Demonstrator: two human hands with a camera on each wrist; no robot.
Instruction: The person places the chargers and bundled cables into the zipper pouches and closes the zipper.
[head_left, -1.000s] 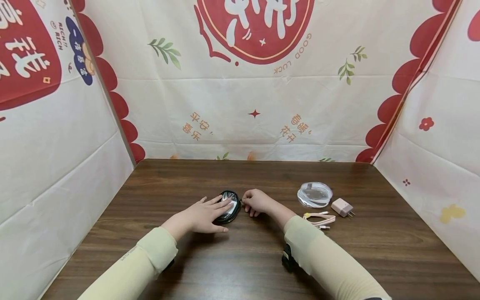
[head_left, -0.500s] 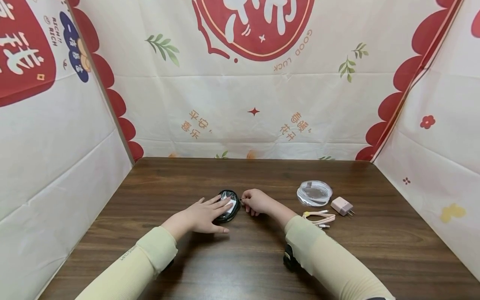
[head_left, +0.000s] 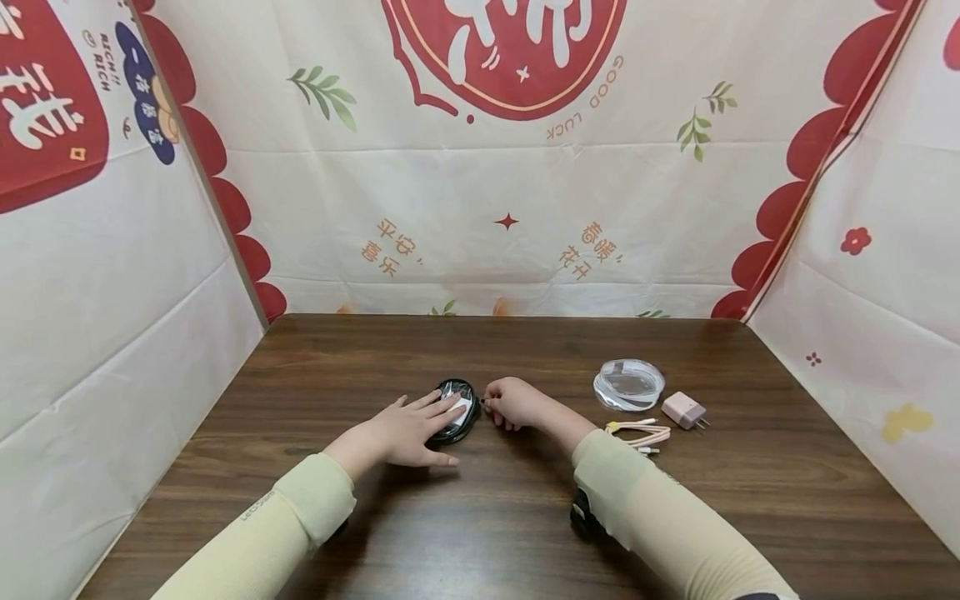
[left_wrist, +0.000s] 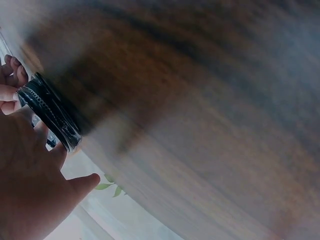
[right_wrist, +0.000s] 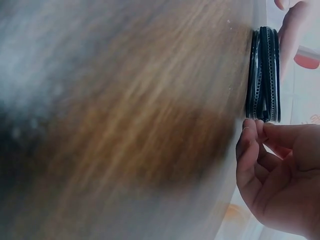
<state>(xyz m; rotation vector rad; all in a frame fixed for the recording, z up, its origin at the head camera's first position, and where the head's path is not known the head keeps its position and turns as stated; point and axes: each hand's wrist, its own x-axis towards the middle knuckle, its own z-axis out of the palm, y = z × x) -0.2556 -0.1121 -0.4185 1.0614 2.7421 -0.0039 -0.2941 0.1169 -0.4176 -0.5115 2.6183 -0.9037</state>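
A small round black zip case (head_left: pixel 470 419) with a clear window lies on the table, just left of centre. My left hand (head_left: pixel 408 429) rests on its top with straight, spread fingers, covering part of the window. From the right side, my right hand (head_left: pixel 517 404) pinches a small dark zipper pull at the case's edge; the fingertips mostly hide the pull. Zipper teeth run round the side of the black case (right_wrist: pixel 263 75) in the right wrist view. The left wrist view shows the case (left_wrist: pixel 52 112) beneath my left fingers.
To the right on the wooden table (head_left: pixel 360 358) lie a round clear case with a white rim (head_left: pixel 658 387), a pink plug charger (head_left: pixel 683 410) and a folded pale pink cable (head_left: pixel 645 434) with a yellow tie. Printed cloth walls (head_left: pixel 480 192) enclose the back and sides.
The head view has tilted slightly, so the scene sits a little higher. Both hands keep their places at the black case.
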